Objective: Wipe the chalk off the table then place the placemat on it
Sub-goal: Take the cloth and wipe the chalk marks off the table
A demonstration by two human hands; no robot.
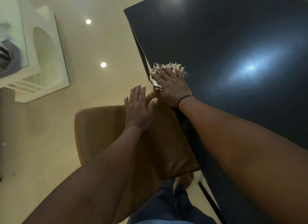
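Note:
A dark, glossy table (216,40) fills the right side of the view. My right hand (171,85) lies flat, fingers spread, on a striped, fringed cloth (168,67) at the table's left edge and presses it down. My left hand (138,107) hovers with straight fingers just off that edge, palm down, beside and below the cloth, above a chair. It holds nothing. No chalk marks show on the dark surface, and no placemat is in view.
A brown leather chair (103,128) stands against the table's left edge under my left arm. Pale glossy floor (93,45) with light reflections spreads to the left. A white shelf unit (41,57) stands at far left. My legs (175,205) show at the bottom.

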